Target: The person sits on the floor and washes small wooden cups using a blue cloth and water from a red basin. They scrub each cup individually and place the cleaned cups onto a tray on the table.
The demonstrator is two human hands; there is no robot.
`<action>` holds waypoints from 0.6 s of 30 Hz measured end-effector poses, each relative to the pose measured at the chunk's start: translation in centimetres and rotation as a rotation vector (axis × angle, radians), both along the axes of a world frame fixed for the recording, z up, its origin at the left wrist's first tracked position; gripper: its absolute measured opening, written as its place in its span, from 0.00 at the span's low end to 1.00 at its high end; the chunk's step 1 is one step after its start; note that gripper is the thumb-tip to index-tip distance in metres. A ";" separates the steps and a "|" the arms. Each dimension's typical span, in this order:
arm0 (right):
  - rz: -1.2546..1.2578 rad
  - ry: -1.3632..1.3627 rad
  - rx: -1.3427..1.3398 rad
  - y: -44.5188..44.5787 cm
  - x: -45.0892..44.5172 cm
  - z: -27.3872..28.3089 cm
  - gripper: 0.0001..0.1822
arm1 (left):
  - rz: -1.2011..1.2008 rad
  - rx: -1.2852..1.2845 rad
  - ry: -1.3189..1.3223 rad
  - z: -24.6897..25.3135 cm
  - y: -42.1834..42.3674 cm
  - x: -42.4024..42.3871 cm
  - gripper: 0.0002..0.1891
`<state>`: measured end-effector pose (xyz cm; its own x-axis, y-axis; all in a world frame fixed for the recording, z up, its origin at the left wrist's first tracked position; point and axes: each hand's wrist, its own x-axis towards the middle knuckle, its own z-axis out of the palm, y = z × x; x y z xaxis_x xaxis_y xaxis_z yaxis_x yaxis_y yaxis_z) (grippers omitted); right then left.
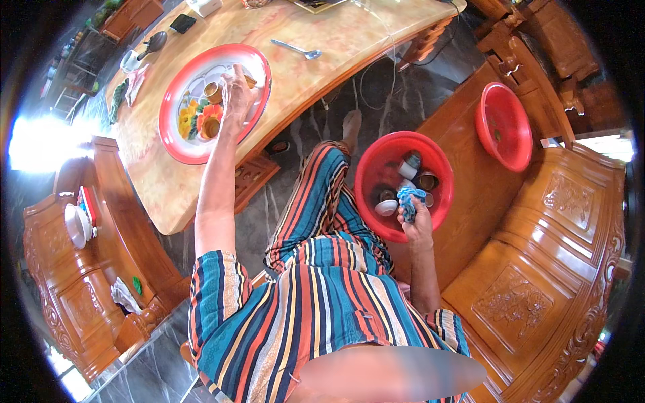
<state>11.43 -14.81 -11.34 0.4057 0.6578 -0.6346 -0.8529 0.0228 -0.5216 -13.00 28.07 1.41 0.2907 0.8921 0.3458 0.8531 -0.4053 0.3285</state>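
My left hand reaches over a red-rimmed enamel tray with a flower pattern, its fingers at a small brown cup that they partly hide. Whether the fingers grip that cup cannot be made out. Two more brown cups, one beside my fingers and one below my wrist, are on the tray. My right hand holds a crumpled blue cloth over a red plastic basin. Inside the basin are several cups and a small white bowl.
The tray stands on a marble-patterned table, with a metal spoon and a pink cloth on it. A second red basin is on the carved wooden bench at the right. White bowls sit on a wooden seat at the left.
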 end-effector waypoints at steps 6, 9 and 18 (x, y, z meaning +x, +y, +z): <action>0.015 -0.017 -0.028 0.5 0.2 0.0 0.08 | 0.031 0.050 0.124 -1.5 0.7 -0.8 0.31; 0.013 -0.019 -0.032 0.5 0.3 0.0 0.08 | 0.077 0.000 0.159 -0.3 -0.1 -0.3 0.33; 0.025 -0.012 -0.040 0.9 0.4 -0.1 0.08 | 0.091 -0.035 0.200 0.7 -1.0 -1.6 0.36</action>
